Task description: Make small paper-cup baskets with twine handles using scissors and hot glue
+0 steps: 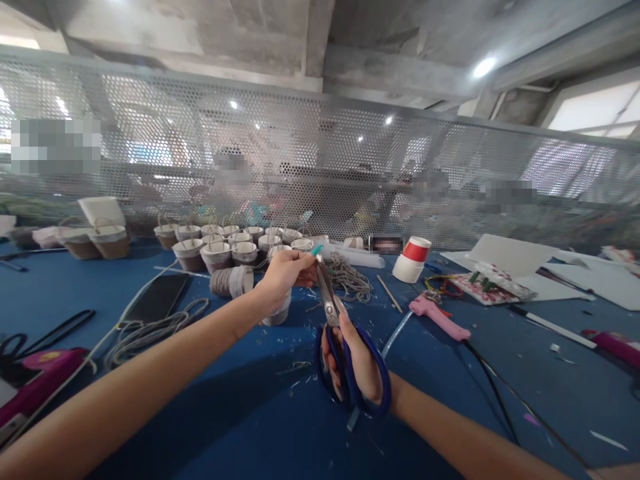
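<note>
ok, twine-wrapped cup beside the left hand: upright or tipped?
Tipped: the cup lies on its side, mouth toward the left hand; the cups behind stand upright.

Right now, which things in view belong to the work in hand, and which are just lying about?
In use:
scissors, in the right hand
small teal piece, pinched by the left hand

Seemingly just lying about:
pink glue gun
wooden stick
red-and-white cup

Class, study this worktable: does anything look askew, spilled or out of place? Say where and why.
Yes: one cord-wrapped cup lies on its side, while the cups behind it stand upright. Pale scraps also litter the blue tabletop.
</note>
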A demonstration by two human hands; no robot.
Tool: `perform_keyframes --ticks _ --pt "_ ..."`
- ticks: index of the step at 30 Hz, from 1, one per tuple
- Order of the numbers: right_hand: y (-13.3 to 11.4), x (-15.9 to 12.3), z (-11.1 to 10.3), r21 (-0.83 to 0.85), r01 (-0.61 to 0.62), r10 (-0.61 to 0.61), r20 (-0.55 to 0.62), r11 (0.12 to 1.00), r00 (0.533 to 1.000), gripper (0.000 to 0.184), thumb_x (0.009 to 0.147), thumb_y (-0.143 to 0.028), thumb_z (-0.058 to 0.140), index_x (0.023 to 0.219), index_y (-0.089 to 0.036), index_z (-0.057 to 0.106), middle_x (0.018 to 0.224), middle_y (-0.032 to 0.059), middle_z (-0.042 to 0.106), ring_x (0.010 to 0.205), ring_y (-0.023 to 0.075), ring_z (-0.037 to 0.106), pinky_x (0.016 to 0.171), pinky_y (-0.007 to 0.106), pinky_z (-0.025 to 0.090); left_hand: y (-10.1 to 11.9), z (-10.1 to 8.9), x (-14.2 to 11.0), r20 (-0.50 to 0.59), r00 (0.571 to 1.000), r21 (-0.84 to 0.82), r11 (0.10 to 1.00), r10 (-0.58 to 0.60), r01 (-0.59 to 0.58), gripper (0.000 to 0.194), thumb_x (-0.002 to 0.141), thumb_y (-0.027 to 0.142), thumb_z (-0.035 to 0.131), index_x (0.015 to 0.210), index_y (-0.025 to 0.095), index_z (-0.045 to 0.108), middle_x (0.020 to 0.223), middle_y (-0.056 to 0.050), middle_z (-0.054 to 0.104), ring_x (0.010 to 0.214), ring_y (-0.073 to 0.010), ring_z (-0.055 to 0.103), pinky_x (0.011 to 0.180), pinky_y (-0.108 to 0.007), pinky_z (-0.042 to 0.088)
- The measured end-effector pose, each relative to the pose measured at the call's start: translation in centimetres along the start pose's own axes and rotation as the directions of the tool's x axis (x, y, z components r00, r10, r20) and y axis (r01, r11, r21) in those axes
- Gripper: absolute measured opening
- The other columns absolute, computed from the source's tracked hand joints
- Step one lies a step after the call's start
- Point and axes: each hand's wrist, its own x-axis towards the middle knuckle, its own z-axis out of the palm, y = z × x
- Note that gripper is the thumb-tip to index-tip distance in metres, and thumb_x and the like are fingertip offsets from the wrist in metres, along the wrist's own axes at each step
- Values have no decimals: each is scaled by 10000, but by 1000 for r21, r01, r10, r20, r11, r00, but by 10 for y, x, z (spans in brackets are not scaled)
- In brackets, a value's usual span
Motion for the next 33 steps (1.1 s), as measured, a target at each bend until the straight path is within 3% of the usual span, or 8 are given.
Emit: perform_keyframes --ticks 5,8,15,20,25,30,33 --pt "3 4 -5 2 12 -12 19 1000 1000 669 614 -832 391 577 -170 477 400 -53 409 302 60 360 284 172 305 -4 3 -2 22 999 -11 999 41 -41 219 784 234 595 591 144 544 576 -25 662 483 -93 614 478 -175 487" --pt "5 6 -9 24 -3 2 46 1000 999 659 649 -813 379 600 -165 486 420 -49 427 314 52 365 299 160 298 -7 4 -2 36 997 -98 993 65 -61 227 782 233 591 588 155 504 591 -20 666 532 -108 637 516 -188 499" --pt "1 6 -9 137 29 -62 242 990 968 655 699 -785 327 576 -161 482 398 -36 415 287 52 339 284 159 274 -16 9 -4 150 986 -313 950 72 -22 95 836 252 489 767 188 481 763 -34 696 651 -155 675 593 -276 537" --pt "0 4 -8 155 44 -86 278 987 957 655 709 -782 319 586 -161 486 404 -39 404 296 52 335 288 154 272 -17 12 -9 154 975 -241 963 158 -118 157 853 351 444 774 223 398 761 1 682 596 -153 659 586 -309 535" --pt "2 4 -10 130 65 -98 264 989 960 646 752 -753 287 613 -158 497 407 -40 410 303 52 343 295 151 280 -20 13 -9 96 970 -130 969 222 -208 181 835 402 443 785 233 398 672 10 635 539 -145 625 483 -258 495" --pt "3 4 -12 55 34 -44 173 998 984 635 738 -761 311 620 -162 486 415 -56 397 299 41 316 293 144 249 -22 13 -8 35 950 -169 939 310 -300 166 825 365 486 767 231 409 556 61 491 381 -68 474 382 -189 407" --pt "3 4 -11 20 35 -38 161 999 986 633 739 -764 304 600 -166 457 396 -67 366 288 32 278 284 142 215 -23 14 -10 -1 927 -99 922 376 -374 215 845 385 465 721 225 393 462 80 372 308 -50 356 317 -176 305"
